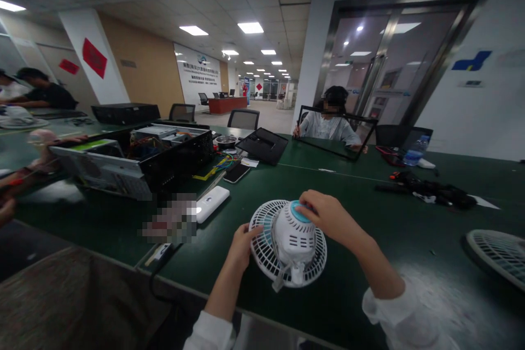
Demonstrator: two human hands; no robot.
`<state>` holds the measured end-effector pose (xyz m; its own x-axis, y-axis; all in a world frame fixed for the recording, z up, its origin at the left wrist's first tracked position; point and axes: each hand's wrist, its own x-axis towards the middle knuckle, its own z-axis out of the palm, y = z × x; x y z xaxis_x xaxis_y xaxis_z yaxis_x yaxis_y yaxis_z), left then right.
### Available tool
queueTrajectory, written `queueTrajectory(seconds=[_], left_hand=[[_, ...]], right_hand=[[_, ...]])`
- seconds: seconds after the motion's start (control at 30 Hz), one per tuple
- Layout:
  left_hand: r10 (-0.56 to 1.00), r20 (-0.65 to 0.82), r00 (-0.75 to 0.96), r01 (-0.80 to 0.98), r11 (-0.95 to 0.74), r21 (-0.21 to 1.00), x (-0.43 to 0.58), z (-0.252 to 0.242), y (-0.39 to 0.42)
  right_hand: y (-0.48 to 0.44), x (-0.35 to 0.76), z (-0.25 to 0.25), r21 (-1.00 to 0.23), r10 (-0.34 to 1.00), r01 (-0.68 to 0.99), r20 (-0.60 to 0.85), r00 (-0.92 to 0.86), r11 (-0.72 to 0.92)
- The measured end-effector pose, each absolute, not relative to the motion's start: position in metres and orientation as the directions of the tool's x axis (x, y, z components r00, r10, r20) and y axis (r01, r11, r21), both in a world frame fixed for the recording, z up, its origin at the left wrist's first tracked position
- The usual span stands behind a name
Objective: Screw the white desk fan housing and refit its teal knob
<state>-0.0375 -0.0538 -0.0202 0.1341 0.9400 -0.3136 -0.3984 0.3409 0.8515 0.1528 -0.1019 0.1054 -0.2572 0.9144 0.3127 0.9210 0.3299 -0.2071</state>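
Note:
A white fan head lies on the green table, with its rounded motor housing (pixel 293 236) upward and its white wire grille (pixel 261 263) beneath. My left hand (pixel 240 245) pinches the grille's left rim, with the thumb laid over its wires. On top of the housing is a light blue round cap (pixel 298 212). My right hand (pixel 324 212) curls its fingers around this cap from the right. The fingertips there are partly hidden. A white bracket (pixel 298 273) sticks out of the housing's near side.
Left of the fan are a white power bank (pixel 213 203), a phone (pixel 237 172) and an opened computer case (pixel 172 158). Another fan grille (pixel 498 251) sits at the right edge. Across the table, a person (pixel 332 120) holds a black frame (pixel 328 149). Another person's hand (pixel 7 210) shows at far left.

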Motion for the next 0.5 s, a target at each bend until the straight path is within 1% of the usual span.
queueTrajectory(seconds=[0.13, 0.3, 0.4, 0.5], left_hand=[[0.936, -0.312, 0.159, -0.436, 0.351, 0.829, -0.017, -0.014, -0.067], [0.940, -0.272, 0.204, -0.400, 0.334, 0.854, 0.018, -0.007, -0.081], [0.959, -0.210, 0.189, -0.348, 0.265, 0.899, 0.043, 0.000, -0.085], [0.982, -0.089, 0.165, -0.258, 0.130, 0.957, 0.069, 0.016, -0.087]], right_hand=[[-0.118, 0.172, 0.096, -0.274, 0.907, 0.926, 0.398, -0.138, 0.262], [-0.137, 0.203, 0.086, -0.387, 0.871, 0.898, 0.492, 0.011, 0.207], [-0.150, 0.226, 0.082, -0.479, 0.830, 0.855, 0.546, 0.114, 0.198], [-0.162, 0.254, 0.074, -0.596, 0.761, 0.784, 0.586, 0.278, 0.174]])
